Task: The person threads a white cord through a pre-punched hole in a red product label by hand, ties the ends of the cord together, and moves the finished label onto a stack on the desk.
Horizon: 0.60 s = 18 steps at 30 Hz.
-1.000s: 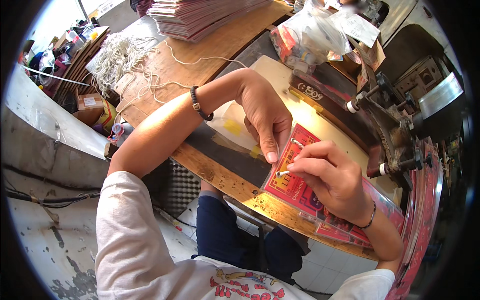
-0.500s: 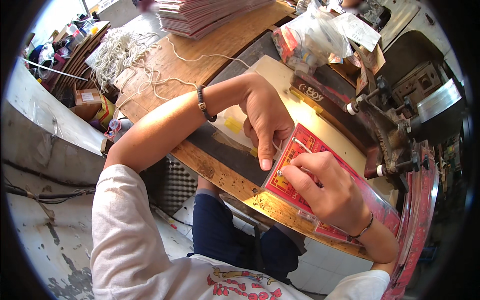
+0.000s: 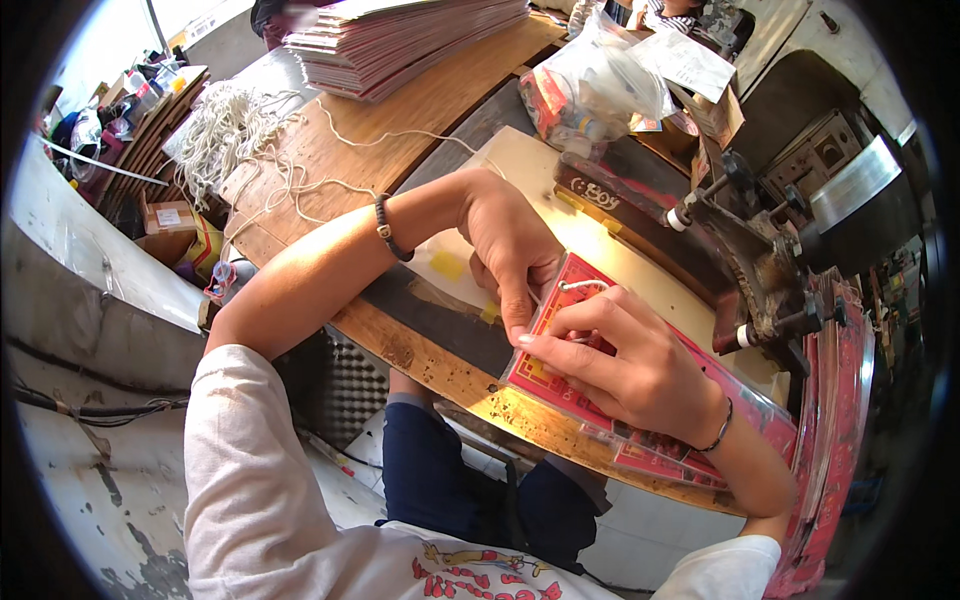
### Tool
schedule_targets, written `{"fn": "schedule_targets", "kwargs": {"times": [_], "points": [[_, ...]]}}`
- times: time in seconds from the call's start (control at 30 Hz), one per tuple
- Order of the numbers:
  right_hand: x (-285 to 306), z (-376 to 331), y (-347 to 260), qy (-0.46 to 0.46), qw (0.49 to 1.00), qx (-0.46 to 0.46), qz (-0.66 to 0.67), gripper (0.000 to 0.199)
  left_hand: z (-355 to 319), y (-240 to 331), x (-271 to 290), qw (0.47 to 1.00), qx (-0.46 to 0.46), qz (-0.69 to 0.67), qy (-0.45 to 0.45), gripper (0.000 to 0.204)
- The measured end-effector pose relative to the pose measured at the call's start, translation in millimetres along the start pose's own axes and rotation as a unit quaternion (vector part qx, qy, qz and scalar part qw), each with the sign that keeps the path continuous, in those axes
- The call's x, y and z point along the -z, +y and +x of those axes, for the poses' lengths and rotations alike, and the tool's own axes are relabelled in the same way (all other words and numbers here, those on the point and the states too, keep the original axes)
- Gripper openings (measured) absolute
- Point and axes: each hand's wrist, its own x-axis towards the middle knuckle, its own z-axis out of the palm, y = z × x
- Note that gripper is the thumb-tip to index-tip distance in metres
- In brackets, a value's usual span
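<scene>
A stack of red printed sheets in clear plastic [image 3: 560, 385] lies slanted across the table's front edge. White cord [image 3: 583, 285] runs through a hole near the top corner of its left end and passes under my right fingers. My left hand [image 3: 512, 255], wrist bent down, is closed at that left end with a bit of cord by its fingers. Over the stack lies my right hand [image 3: 640, 365], its thumb and index fingertips pinched together against my left thumb tip. Whatever sits between those fingertips is hidden. The lower hole is covered by my right hand.
A tangle of white cord [image 3: 235, 130] lies at the far left, beside a tall stack of sheets [image 3: 400, 45]. A dark metal clamp machine [image 3: 745, 240] stands at the right, with more red sheets [image 3: 825, 430] hanging beside it. Behind is a plastic bag [image 3: 600, 85].
My right fingertips have moved left from the lower hole to meet my left thumb at the stack's edge. The cord at the upper hole now lies flatter. The whole view has shifted slightly.
</scene>
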Motion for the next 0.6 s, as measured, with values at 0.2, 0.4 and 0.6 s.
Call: {"fn": "schedule_targets", "kwargs": {"times": [0.2, 0.4, 0.6], "points": [[-6.2, -2.0, 3.2, 0.086, 0.995, -0.046, 0.003, 0.047, -86.0, 20.9, 11.7, 0.974, -0.051, 0.049, 0.213, 0.023], [-7.7, -10.8, 22.1, 0.164, 0.950, -0.190, 0.188, 0.038, -37.6, 68.8, -17.7, 0.913, -0.184, 0.005, 0.364, 0.017], [-10.0, -10.2, 29.0, 0.173, 0.887, -0.281, 0.324, 0.027, -25.0, 69.4, -27.2, 0.877, -0.181, 0.115, 0.430, 0.015]]}}
